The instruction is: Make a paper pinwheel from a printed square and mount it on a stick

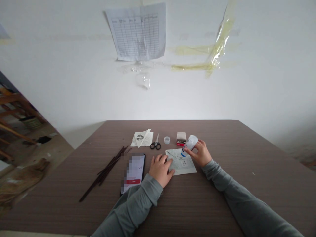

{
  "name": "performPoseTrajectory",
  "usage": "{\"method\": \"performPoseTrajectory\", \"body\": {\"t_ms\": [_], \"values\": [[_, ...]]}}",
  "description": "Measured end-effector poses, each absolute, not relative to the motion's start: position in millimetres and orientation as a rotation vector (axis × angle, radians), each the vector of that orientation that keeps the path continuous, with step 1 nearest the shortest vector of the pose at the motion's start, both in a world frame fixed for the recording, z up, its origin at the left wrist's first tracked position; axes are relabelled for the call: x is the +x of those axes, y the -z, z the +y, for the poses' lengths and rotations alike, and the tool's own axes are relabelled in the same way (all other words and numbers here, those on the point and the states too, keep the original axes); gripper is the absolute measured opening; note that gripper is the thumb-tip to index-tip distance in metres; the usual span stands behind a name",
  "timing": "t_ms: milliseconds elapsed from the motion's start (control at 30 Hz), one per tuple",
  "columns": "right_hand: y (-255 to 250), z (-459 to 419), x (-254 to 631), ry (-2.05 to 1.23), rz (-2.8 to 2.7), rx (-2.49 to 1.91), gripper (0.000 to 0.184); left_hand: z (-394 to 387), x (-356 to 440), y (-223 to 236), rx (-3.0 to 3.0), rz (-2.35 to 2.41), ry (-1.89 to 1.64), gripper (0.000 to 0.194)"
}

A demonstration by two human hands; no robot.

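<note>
Holding the left hand open on printed paper, the right hand is gripping a blue-tipped white bottle.

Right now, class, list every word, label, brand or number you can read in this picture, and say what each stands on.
Nothing can be read for certain.
Ruled wall chart: headings too small.
Folded printed sheet: print too small.
Phone: screen blurred out.
Red-and-white box: too small.
White bottle: no legible label.
</note>
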State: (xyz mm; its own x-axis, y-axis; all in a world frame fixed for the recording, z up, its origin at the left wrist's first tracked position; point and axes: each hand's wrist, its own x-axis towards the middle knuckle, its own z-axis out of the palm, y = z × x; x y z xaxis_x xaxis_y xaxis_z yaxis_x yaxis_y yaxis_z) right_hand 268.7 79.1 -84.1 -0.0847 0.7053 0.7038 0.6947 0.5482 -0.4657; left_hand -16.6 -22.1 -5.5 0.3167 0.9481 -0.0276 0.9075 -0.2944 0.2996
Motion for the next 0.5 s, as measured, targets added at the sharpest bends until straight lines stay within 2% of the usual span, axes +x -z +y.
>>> {"method": "performPoseTrajectory", "body": {"t_ms": [200,500], "values": [[86.0,74.3,260.5,-0.014,-1.91,-1.145,0.035,-20.2,-18.0,14.7,2.367,1.661,-0.291,0.053],[88.1,70.9,253.7,0.018,-2.015,-1.097,0.034,-22.5,-14.9,8.2,2.346,1.686,-0.205,0.054]]}}
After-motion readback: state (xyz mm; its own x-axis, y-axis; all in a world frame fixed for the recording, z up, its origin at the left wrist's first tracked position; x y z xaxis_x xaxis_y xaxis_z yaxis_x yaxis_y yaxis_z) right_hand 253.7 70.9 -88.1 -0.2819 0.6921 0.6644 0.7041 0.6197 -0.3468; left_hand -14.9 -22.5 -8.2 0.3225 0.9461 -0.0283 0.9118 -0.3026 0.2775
